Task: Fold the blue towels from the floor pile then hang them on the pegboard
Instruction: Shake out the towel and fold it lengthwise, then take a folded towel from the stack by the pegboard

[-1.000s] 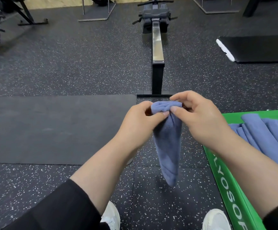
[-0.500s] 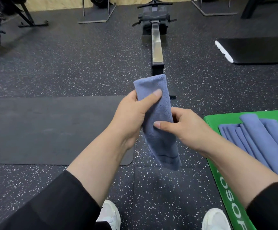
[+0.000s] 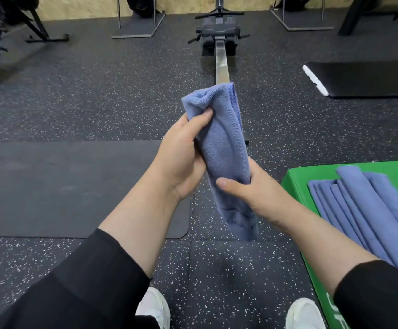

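Both hands, left hand (image 3: 181, 153) and right hand (image 3: 252, 191), grip a folded blue towel (image 3: 221, 143) above the speckled floor (image 3: 98, 103).

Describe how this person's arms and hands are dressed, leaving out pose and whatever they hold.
Both arms wear black long sleeves pushed up toward the elbows, so the forearms are bare. The left hand and right hand are bare too: no gloves, rings, watch or wristband in view. Fingernails are short and unpainted.

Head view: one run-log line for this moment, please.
step: folding | blue towel: narrow strip, held upright | left hand: upper part | right hand: lower part | folded towels: on green box
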`<action>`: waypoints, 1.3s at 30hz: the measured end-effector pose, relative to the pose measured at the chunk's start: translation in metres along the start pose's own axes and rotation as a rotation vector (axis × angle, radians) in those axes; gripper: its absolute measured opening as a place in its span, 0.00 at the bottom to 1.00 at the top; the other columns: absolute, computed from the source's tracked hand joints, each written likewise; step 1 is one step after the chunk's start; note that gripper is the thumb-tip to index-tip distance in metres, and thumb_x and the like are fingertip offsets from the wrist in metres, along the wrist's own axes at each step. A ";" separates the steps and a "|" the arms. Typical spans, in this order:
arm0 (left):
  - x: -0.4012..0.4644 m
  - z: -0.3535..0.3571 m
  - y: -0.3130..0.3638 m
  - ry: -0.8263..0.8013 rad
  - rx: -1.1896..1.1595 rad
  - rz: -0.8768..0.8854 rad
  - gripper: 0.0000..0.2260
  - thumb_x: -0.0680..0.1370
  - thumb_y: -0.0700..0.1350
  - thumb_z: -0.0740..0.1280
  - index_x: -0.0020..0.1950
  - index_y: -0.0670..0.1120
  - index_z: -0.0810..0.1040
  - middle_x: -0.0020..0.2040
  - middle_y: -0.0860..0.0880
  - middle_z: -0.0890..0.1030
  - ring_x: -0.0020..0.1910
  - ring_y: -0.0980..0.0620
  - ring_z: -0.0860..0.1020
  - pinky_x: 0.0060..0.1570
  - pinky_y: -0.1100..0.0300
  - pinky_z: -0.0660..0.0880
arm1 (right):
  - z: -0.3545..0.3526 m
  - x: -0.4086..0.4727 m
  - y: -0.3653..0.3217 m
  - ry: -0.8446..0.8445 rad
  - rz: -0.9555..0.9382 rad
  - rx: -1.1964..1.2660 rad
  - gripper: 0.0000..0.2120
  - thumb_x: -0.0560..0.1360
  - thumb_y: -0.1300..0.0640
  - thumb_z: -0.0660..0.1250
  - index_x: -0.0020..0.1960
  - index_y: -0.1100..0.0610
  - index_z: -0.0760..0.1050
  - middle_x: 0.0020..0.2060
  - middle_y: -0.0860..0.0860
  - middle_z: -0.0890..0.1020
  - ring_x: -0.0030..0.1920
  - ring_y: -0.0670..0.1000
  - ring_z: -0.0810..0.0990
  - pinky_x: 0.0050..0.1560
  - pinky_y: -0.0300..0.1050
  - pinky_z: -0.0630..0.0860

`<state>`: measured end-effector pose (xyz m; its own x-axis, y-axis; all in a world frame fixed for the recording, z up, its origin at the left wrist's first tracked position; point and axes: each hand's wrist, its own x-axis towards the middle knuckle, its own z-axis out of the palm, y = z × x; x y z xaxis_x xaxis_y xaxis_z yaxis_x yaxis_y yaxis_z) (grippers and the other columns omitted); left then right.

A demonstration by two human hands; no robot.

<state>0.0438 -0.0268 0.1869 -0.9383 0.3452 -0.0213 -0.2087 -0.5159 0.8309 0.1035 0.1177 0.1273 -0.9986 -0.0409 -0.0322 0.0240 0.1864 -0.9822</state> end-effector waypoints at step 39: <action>-0.035 0.001 -0.001 0.377 -0.141 -0.411 0.16 0.80 0.36 0.64 0.68 0.35 0.73 0.59 0.38 0.83 0.57 0.44 0.83 0.41 0.52 0.84 | -0.018 -0.038 -0.007 0.220 -0.041 -0.357 0.26 0.70 0.40 0.75 0.64 0.45 0.72 0.57 0.40 0.80 0.58 0.39 0.77 0.63 0.43 0.72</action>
<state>0.0768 -0.0371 0.1876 -0.8001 0.2494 -0.5456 -0.5878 -0.5071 0.6303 0.1403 0.1353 0.1390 -0.9855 0.1477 0.0834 0.0054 0.5186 -0.8550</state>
